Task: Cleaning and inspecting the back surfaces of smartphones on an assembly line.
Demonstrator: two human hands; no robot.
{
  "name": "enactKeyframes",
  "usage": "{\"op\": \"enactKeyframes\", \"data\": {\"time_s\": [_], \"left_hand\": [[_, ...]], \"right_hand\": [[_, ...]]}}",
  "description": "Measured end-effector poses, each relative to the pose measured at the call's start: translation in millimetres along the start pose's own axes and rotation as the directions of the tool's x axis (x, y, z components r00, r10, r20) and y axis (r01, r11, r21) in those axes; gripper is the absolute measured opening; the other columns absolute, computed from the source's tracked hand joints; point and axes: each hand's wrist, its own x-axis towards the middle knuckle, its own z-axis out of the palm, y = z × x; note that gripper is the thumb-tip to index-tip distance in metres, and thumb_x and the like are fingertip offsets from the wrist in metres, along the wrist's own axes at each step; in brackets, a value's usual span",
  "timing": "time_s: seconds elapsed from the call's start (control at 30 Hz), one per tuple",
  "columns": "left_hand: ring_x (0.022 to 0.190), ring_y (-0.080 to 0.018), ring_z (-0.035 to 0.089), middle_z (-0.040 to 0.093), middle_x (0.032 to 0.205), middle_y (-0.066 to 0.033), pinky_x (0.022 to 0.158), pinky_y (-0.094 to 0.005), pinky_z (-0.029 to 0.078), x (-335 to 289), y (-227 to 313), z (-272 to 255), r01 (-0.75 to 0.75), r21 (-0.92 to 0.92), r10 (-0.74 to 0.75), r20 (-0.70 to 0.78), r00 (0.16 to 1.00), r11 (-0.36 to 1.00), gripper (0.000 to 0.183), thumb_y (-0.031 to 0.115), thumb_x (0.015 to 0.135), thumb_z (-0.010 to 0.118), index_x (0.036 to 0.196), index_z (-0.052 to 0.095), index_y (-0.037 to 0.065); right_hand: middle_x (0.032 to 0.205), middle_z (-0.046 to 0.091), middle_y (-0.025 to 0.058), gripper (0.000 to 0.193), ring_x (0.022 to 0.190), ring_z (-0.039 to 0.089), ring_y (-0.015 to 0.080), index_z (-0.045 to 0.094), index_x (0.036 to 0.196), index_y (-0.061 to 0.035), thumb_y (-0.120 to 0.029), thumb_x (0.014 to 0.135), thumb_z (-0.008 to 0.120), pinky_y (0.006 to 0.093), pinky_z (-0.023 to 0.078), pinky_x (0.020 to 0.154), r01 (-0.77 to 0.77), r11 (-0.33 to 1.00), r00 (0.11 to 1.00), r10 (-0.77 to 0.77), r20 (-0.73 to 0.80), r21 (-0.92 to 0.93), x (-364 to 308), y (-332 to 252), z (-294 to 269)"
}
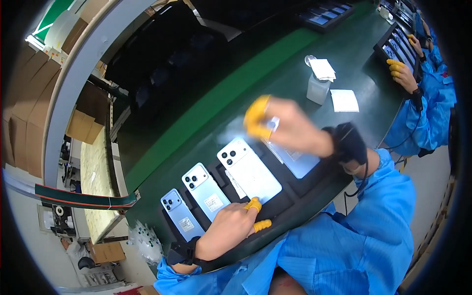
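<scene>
Several light-blue phones lie back up in slots of a black tray (290, 206). The leftmost phone (174, 204) and the one beside it (201, 187) carry white labels. A third phone (255, 177) is paler, and a loose white label strip (235, 184) lies beside it. My left hand (228, 228), with yellow finger cots, rests fingertips on that phone's lower edge, thumb apart. Above the rightmost phone (305, 164) my right hand (290, 125) is raised and motion-smeared. Its yellow-capped fingers curl around something small and pale that I cannot make out. It partly covers that phone.
Beyond my right hand stand a translucent bottle (318, 91) with white papers on top and a white sheet (345, 101). At the right a co-worker's hands (404, 76) hold another phone tray (396, 49). A bag of clear plastic pieces (145, 241) hangs by the table's left corner.
</scene>
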Motion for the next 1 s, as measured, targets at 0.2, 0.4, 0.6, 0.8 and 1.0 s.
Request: {"op": "enactKeyframes", "data": {"time_s": [0.2,0.4,0.6,0.8,1.0], "left_hand": [[0.070,-0.0250,0.064,0.063,0.073,-0.0119,0.059,-0.0337,0.051,40.2,9.0,-5.7,0.005,0.156,0.021,-0.166,0.986,0.988,0.030,0.025,0.082,0.066,0.102,0.062,0.002],[0.068,-0.0241,0.063,0.064,0.076,-0.0103,0.057,-0.0347,0.050,97.3,20.8,23.8,-0.092,0.144,0.133,-0.307,0.942,0.985,0.032,0.032,0.081,0.066,0.098,0.063,0.005],[0.064,-0.0244,0.062,0.061,0.065,-0.0089,0.054,-0.0372,0.049,111.7,19.0,25.8,-0.145,0.198,0.197,-0.275,0.941,0.969,0.019,0.024,0.080,0.063,0.085,0.060,0.006],[0.056,-0.0283,0.060,0.059,0.063,-0.0119,0.048,-0.0387,0.047,112.8,13.3,16.8,-0.166,0.156,0.215,-0.386,0.897,0.974,0.019,0.021,0.083,0.062,0.074,0.059,0.004],[0.063,-0.0336,0.062,0.061,0.070,-0.0157,0.055,-0.0413,0.049,103.0,21.0,6.3,-0.202,-0.034,0.189,-0.220,0.957,0.979,0.027,0.026,0.086,0.063,0.095,0.059,0.001]], "right_hand": [[0.090,0.062,0.0135,0.021,0.081,0.061,0.0294,0.062,0.092,-0.0010,0.001,0.073,0.070,0.0318,0.050,0.071,0.133,0.871,0.964,-0.225,-0.142,-0.473,-17.9,-3.1,-56.3],[0.104,0.058,0.0138,0.035,0.101,0.056,0.0310,0.061,0.101,-0.0004,-0.004,0.069,0.073,0.0365,0.050,0.081,0.049,0.869,0.831,0.238,0.503,-0.492,-77.1,1.3,-53.0],[0.122,0.051,0.0154,0.054,0.116,0.047,0.0324,0.056,0.113,0.0003,-0.003,0.064,0.076,0.0379,0.046,0.092,-0.036,0.907,0.758,0.298,0.580,-0.419,-79.6,-7.2,-60.5],[0.120,0.051,0.0142,0.047,0.114,0.048,0.0324,0.056,0.107,-0.0005,-0.003,0.064,0.075,0.0383,0.046,0.092,-0.027,0.912,0.776,0.277,0.566,-0.410,-79.7,-7.8,-59.3],[0.102,0.057,0.0144,0.025,0.095,0.056,0.0322,0.059,0.098,-0.0004,-0.009,0.075,0.067,0.0386,0.049,0.075,0.024,0.914,0.850,0.195,0.489,-0.405,-77.2,15.1,-55.9]]}}
